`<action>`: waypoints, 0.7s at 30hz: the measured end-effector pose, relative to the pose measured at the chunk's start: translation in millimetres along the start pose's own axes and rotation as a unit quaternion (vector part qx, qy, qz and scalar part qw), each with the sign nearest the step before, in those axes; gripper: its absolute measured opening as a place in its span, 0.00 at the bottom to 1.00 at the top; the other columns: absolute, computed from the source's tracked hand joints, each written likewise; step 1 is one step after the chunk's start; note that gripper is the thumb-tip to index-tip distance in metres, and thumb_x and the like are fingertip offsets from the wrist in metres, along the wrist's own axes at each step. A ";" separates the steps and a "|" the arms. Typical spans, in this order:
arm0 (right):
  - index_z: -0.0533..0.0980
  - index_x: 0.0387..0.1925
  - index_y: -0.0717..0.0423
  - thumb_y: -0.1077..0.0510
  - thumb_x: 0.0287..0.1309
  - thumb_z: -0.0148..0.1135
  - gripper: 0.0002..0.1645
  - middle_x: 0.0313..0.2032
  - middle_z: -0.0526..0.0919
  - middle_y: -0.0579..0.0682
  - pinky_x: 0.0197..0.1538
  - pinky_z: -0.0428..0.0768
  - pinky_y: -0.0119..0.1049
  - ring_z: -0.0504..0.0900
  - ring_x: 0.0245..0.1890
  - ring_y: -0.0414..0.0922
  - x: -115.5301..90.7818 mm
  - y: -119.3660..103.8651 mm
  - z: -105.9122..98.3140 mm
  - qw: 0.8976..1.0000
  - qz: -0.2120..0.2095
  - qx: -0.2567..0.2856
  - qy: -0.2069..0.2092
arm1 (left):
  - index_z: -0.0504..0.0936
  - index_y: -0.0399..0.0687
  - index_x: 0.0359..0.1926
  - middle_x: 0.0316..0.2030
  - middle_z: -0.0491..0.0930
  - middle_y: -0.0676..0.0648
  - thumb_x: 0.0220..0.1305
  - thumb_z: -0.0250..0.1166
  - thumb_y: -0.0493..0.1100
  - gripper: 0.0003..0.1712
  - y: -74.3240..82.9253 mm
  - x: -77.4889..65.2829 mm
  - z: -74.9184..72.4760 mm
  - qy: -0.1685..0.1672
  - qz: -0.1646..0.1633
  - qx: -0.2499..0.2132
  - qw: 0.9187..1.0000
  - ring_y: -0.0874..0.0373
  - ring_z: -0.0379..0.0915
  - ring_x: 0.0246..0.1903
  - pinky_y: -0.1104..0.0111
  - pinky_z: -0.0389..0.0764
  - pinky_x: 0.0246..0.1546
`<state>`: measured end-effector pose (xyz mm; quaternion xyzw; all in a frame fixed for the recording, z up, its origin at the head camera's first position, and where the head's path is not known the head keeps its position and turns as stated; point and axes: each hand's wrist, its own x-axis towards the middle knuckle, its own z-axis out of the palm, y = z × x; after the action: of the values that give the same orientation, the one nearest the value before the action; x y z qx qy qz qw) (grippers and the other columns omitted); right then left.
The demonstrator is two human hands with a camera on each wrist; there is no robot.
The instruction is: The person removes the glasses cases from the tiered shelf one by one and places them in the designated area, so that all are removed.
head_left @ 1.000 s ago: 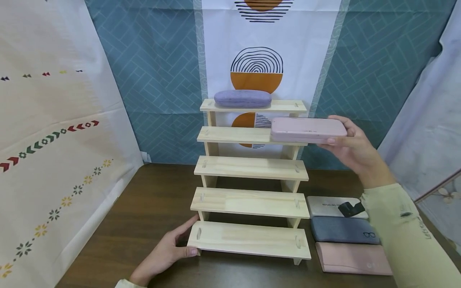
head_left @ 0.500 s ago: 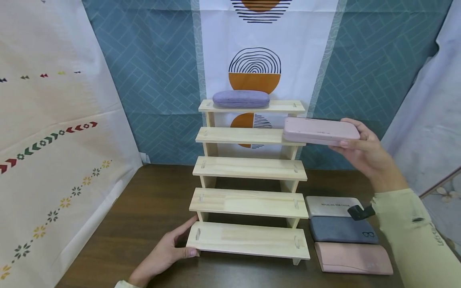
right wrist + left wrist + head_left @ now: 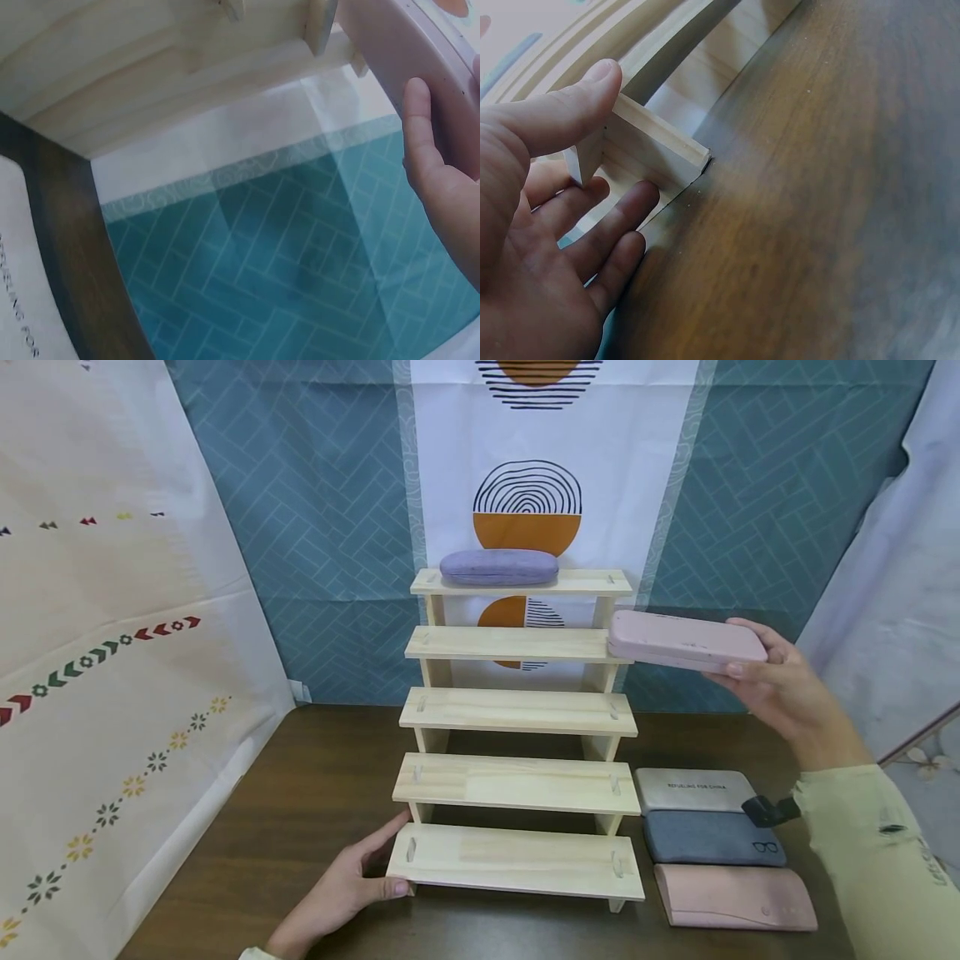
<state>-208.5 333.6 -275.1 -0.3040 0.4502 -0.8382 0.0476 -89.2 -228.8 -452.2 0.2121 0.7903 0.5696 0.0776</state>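
Observation:
My right hand (image 3: pixel 787 689) grips a pale pink glasses case (image 3: pixel 686 639) by its right end. The case is off to the right, and its left end overlaps the second-highest step in the head view. In the right wrist view, my thumb lies along the side of the pink case (image 3: pixel 420 67). At the front left corner of a light wooden stepped rack (image 3: pixel 517 860), my left hand (image 3: pixel 341 885) holds the bottom step, thumb at the front edge and fingers along the end. A purple glasses case (image 3: pixel 498 567) lies on the top step.
Right of the rack, a white case (image 3: pixel 693 790), a blue case (image 3: pixel 712 838) and a pink flap case (image 3: pixel 735 897) lie in a row on the dark wooden table (image 3: pixel 300 793). Patterned cloths hang behind and at both sides.
My right hand has moved right with the pink glasses case, drawing it away from the second-highest step and tilting it slightly. My left hand keeps its place on the rack.

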 end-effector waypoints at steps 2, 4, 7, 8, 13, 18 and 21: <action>0.62 0.68 0.67 0.84 0.64 0.40 0.33 0.63 0.67 0.59 0.58 0.77 0.45 0.75 0.57 0.52 -2.9 -0.4 -3.7 1.000 0.002 -0.010 -0.004 | 0.61 0.50 0.78 0.70 0.66 0.38 0.59 0.75 0.40 0.49 0.1 0.1 0.2 0.001 0.000 0.000 1.000 0.51 0.68 0.61 0.70 0.70 0.56; 0.62 0.68 0.67 0.84 0.64 0.40 0.33 0.63 0.67 0.59 0.58 0.77 0.45 0.75 0.58 0.52 -5.6 -0.5 -7.6 1.000 0.000 -0.012 -0.007 | 0.61 0.50 0.78 0.70 0.66 0.38 0.59 0.75 0.40 0.49 0.2 0.3 0.4 0.002 0.001 0.000 1.000 0.51 0.68 0.60 0.71 0.70 0.56; 0.63 0.67 0.68 0.85 0.63 0.40 0.33 0.62 0.69 0.59 0.58 0.77 0.45 0.76 0.57 0.52 -9.3 -0.9 -13.0 1.000 -0.005 -0.004 -0.005 | 0.61 0.49 0.78 0.69 0.66 0.38 0.59 0.75 0.40 0.49 -0.1 0.3 0.7 0.001 0.003 0.000 1.000 0.51 0.69 0.60 0.71 0.71 0.55; 0.64 0.67 0.68 0.85 0.63 0.40 0.33 0.62 0.69 0.59 0.58 0.77 0.46 0.76 0.57 0.52 -10.4 -1.0 -14.9 1.000 -0.006 -0.001 -0.005 | 0.61 0.49 0.78 0.69 0.66 0.38 0.59 0.75 0.40 0.49 -0.5 0.1 0.8 0.001 0.005 0.001 1.000 0.52 0.69 0.60 0.71 0.71 0.55; 0.66 0.66 0.67 0.85 0.63 0.40 0.32 0.62 0.71 0.59 0.57 0.77 0.45 0.76 0.57 0.52 -14.9 -3.2 -20.8 1.000 -0.001 0.001 0.004 | 0.61 0.51 0.78 0.69 0.68 0.38 0.60 0.75 0.40 0.48 -1.2 -0.5 1.0 0.002 0.005 0.002 1.000 0.54 0.70 0.59 0.71 0.70 0.56; 0.68 0.65 0.64 0.82 0.64 0.43 0.31 0.62 0.71 0.57 0.54 0.80 0.42 0.75 0.56 0.51 -20.6 -7.1 -26.4 0.999 0.018 -0.021 0.036 | 0.61 0.51 0.78 0.68 0.68 0.37 0.60 0.75 0.40 0.49 0.8 -0.4 1.2 0.002 -0.002 -0.001 1.000 0.54 0.70 0.59 0.71 0.70 0.55; 0.68 0.65 0.63 0.82 0.65 0.42 0.31 0.61 0.73 0.57 0.51 0.81 0.41 0.76 0.54 0.51 -24.7 -7.8 -32.7 0.999 0.025 -0.030 0.037 | 0.61 0.50 0.78 0.68 0.68 0.37 0.60 0.75 0.40 0.49 1.4 -0.1 1.4 0.001 -0.008 -0.002 1.000 0.54 0.70 0.58 0.71 0.71 0.55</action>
<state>-205.0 370.7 -293.9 -0.2626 0.4839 -0.8337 0.0425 -88.3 -227.3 -451.4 0.2055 0.7906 0.5710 0.0818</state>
